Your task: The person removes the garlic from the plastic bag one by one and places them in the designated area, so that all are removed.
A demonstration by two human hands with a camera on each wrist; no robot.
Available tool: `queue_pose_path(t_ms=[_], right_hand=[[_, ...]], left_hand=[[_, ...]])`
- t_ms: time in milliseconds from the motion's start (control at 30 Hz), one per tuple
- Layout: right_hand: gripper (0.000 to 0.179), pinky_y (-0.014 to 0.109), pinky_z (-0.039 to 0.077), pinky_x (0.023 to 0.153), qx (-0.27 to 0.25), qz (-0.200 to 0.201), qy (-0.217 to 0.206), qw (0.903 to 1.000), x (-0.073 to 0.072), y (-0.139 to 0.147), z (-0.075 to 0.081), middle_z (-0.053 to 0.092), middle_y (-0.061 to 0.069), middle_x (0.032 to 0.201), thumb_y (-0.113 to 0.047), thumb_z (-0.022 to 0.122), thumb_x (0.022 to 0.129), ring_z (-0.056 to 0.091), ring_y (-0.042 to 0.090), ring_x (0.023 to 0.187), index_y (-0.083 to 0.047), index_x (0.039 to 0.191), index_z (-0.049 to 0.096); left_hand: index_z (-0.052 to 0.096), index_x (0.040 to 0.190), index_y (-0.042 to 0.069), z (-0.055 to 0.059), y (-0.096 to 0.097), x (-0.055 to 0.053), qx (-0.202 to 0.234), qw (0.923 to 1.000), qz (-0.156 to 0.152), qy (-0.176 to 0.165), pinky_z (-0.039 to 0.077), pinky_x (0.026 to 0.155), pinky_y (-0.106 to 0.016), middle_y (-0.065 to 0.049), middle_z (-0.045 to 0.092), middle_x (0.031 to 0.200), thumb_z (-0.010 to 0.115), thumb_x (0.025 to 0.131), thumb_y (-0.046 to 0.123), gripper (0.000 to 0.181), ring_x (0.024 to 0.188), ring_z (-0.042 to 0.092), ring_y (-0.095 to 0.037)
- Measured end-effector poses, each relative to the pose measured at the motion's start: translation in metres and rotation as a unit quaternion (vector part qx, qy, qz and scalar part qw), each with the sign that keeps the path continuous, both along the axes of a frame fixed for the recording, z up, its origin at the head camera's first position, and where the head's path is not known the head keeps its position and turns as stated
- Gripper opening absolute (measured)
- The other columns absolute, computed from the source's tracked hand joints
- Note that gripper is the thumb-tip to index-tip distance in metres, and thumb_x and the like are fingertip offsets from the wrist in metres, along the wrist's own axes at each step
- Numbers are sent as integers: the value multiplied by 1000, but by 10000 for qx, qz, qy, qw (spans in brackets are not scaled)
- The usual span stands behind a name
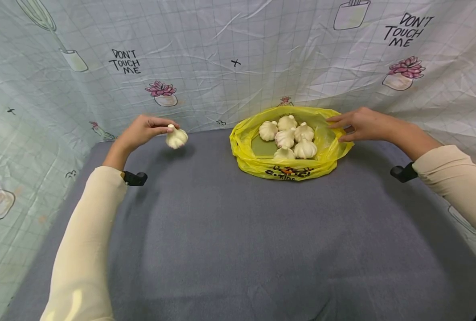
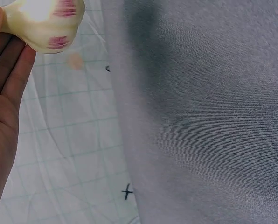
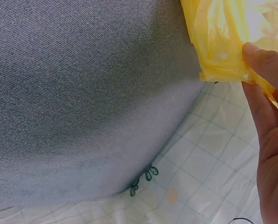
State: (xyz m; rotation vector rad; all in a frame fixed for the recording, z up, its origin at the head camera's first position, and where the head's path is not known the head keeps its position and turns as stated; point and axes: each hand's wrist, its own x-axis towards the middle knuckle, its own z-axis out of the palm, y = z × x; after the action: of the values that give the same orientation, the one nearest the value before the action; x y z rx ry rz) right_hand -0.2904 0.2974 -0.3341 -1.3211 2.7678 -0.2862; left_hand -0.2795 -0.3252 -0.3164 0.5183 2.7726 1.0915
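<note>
In the head view my left hand (image 1: 145, 130) pinches a white garlic bulb (image 1: 177, 138) by its stem, over the table's far left part. Purple streaks show on this garlic bulb (image 2: 50, 21) in the left wrist view. At the back, right of the middle, stands a yellow plastic bag (image 1: 248, 162) with its mouth spread wide. Several more garlic bulbs (image 1: 305, 148) lie clustered inside it. My right hand (image 1: 360, 125) holds the bag's right rim; the right wrist view has the thumb on one side of the yellow plastic (image 3: 218, 51) and fingers on the other.
A grey cloth covers the table (image 1: 222, 232). Behind and beside it hangs a white sheet (image 1: 206, 53) printed with a grid, potted plants and lettering, close to the table's far edge. Black straps with small mounts (image 1: 135, 179) sit at both wrists.
</note>
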Motion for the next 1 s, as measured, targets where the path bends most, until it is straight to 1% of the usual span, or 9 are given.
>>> queue_pose_path(t_ms=[33,133,367,567,633,667,800,900,1000], right_hand=[[50,30,56,61,7,4,0,10000,0,0,0,60,21,140,-11,84,84,75,20,81,2,130,68],[50,30,56,62,42,-23,-13,10000,0,0,0,60,21,140,-11,84,85,74,20,81,1,130,68],[49,31,57,62,69,-30,1,10000,-1,0,-2,59,21,141,-10,83,85,74,20,81,2,130,68],[50,31,57,62,58,-16,15,10000,-1,0,-2,59,21,141,-12,84,85,74,19,80,1,130,68],[50,30,57,62,73,-43,-22,10000,-1,0,-1,59,21,141,-13,84,85,74,18,81,1,131,68],[50,30,56,62,86,-59,-34,9999,-1,0,-2,59,21,142,-13,84,85,74,18,80,1,131,68],[49,29,56,61,70,-68,-25,9999,0,1,-2,59,21,141,-11,83,85,74,18,80,1,130,68],[49,29,56,61,-4,-15,9,10000,0,1,-3,60,22,140,-10,84,85,74,19,79,2,129,68],[49,29,56,61,-24,26,22,10000,-1,2,-3,60,23,139,-11,84,84,74,19,80,2,129,68]], left_hand=[[75,126,14,-3,-2,-1,-34,10000,-1,20,48,88,-18,-3,72,126,65,101,30,31,116,59,0],[74,126,12,-9,-6,-4,-5,10000,-39,75,47,89,-16,-6,72,127,65,102,28,31,117,59,0],[74,127,11,-18,-13,-8,148,9997,13,191,45,91,-15,-6,71,127,65,102,26,30,118,59,1],[73,128,10,-25,-19,-12,148,9997,129,125,44,97,-22,-8,70,129,64,103,26,32,121,58,-1],[72,129,10,-28,-21,-14,171,9996,188,80,44,100,-26,-9,70,129,63,103,25,31,122,57,-2],[72,129,8,-26,-19,-12,186,9996,212,35,44,102,-30,-10,70,130,63,103,23,31,122,57,-3],[71,129,7,-32,-22,-14,249,9994,225,0,43,104,-32,-6,71,128,62,103,24,32,121,57,-2],[71,129,5,-33,-21,-12,260,9994,232,20,42,103,-31,-8,70,128,61,104,22,32,119,57,0],[69,130,0,-24,-14,-3,259,9993,269,-29,42,103,-35,-17,67,130,59,105,15,31,118,57,-2]])
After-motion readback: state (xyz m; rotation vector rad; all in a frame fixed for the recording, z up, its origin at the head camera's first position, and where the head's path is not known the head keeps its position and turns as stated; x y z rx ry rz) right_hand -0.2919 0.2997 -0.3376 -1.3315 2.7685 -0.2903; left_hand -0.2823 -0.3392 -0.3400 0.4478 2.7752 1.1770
